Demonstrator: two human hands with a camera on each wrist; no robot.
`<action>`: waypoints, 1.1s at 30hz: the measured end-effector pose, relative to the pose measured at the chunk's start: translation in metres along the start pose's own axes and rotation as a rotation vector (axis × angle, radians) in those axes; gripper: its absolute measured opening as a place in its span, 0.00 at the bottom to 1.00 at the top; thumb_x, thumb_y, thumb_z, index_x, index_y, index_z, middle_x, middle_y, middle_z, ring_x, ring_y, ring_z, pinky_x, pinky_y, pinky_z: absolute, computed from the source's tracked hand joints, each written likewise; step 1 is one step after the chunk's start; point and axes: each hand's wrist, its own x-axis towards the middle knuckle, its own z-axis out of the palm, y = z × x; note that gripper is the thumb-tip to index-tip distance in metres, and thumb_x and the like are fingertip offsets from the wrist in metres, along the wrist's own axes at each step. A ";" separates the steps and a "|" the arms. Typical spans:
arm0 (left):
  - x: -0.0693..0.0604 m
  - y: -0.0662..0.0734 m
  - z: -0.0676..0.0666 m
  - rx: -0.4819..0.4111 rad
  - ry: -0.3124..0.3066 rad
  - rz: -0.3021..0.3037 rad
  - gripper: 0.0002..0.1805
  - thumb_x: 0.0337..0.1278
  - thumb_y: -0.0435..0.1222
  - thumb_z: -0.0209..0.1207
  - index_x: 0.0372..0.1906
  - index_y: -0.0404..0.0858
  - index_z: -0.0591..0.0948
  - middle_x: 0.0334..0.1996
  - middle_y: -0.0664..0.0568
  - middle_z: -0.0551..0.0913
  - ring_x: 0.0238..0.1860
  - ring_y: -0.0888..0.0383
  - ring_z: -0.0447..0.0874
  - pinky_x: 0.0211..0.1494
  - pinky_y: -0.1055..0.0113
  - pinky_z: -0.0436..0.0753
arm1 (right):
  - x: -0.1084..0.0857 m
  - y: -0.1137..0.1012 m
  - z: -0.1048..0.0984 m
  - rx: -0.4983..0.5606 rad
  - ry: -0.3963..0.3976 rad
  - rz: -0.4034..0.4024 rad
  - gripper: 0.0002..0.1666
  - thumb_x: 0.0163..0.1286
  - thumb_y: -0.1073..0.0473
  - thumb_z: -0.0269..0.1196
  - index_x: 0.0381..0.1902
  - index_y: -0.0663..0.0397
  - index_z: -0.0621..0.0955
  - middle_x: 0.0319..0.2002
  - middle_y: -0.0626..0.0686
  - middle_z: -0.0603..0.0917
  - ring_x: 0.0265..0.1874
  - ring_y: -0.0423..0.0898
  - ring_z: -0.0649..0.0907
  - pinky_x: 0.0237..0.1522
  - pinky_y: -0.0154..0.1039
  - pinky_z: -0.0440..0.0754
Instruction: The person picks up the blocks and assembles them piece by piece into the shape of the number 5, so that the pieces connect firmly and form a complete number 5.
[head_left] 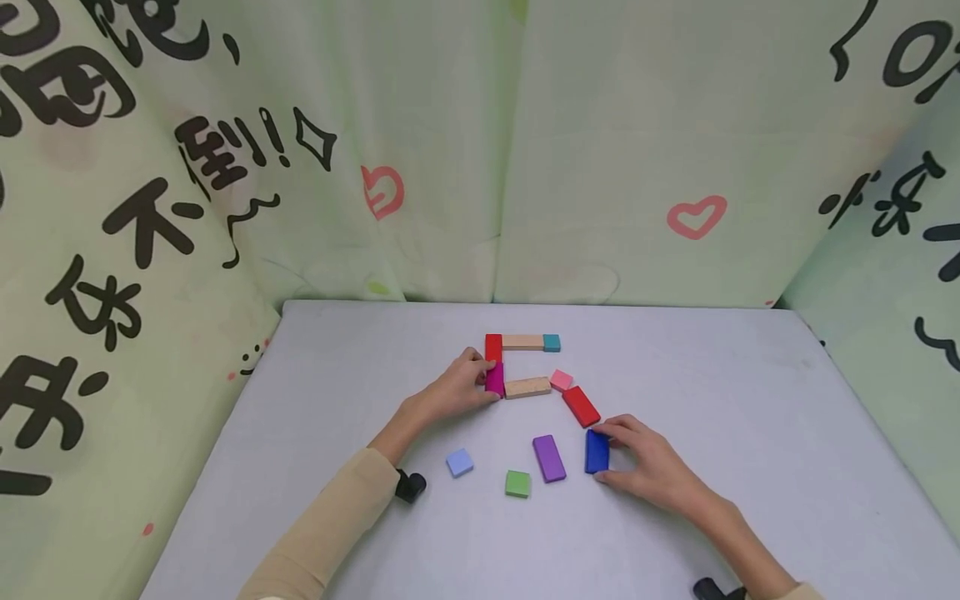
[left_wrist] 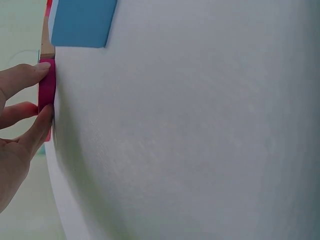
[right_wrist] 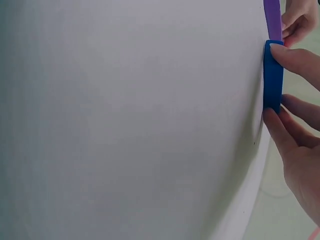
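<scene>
My left hand (head_left: 459,387) pinches a magenta block (head_left: 495,381) between thumb and fingers, at its two ends. That block lies just below an upright-running red block (head_left: 493,346), which meets a wooden block (head_left: 522,342) with a teal block (head_left: 552,342) at its right end. Beside the magenta block is a second wooden block (head_left: 528,387), followed by a pink block (head_left: 561,380) and a slanted red block (head_left: 581,407). At the lower end of this slanted one, my right hand (head_left: 648,467) holds a blue block (head_left: 597,452) by its ends; the right wrist view shows the thumb on one end.
Nearer on the white table (head_left: 750,433) lie a light blue block (head_left: 460,462), a green block (head_left: 517,483) and a purple block (head_left: 550,458), between my arms. A pale green curtain (head_left: 585,150) with black lettering stands behind and at both sides.
</scene>
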 end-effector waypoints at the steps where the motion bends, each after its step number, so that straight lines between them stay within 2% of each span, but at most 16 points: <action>1: 0.000 0.000 0.000 -0.001 0.001 0.002 0.34 0.62 0.37 0.70 0.70 0.27 0.74 0.53 0.41 0.74 0.48 0.55 0.77 0.50 0.67 0.83 | 0.000 -0.001 0.000 -0.002 0.005 0.005 0.34 0.54 0.61 0.80 0.59 0.60 0.83 0.53 0.56 0.81 0.48 0.52 0.86 0.49 0.47 0.88; 13: 0.001 0.001 0.001 -0.026 0.006 -0.003 0.34 0.62 0.37 0.70 0.70 0.28 0.73 0.54 0.40 0.75 0.48 0.55 0.77 0.48 0.69 0.82 | 0.001 -0.005 0.002 -0.030 0.021 0.062 0.35 0.53 0.58 0.81 0.58 0.59 0.83 0.52 0.57 0.82 0.47 0.52 0.86 0.49 0.49 0.87; 19: 0.001 -0.001 0.001 -0.021 0.003 -0.022 0.35 0.62 0.37 0.71 0.71 0.29 0.73 0.55 0.41 0.75 0.48 0.56 0.76 0.48 0.70 0.82 | 0.004 -0.007 0.003 -0.031 0.026 0.057 0.35 0.53 0.58 0.81 0.58 0.60 0.83 0.52 0.57 0.81 0.47 0.52 0.86 0.48 0.49 0.87; 33: 0.002 -0.003 0.001 -0.032 0.000 -0.010 0.35 0.62 0.37 0.71 0.71 0.29 0.72 0.54 0.41 0.74 0.47 0.57 0.76 0.46 0.72 0.81 | 0.006 -0.009 0.005 -0.040 0.029 0.065 0.36 0.52 0.58 0.82 0.58 0.61 0.82 0.51 0.57 0.81 0.46 0.52 0.86 0.48 0.49 0.88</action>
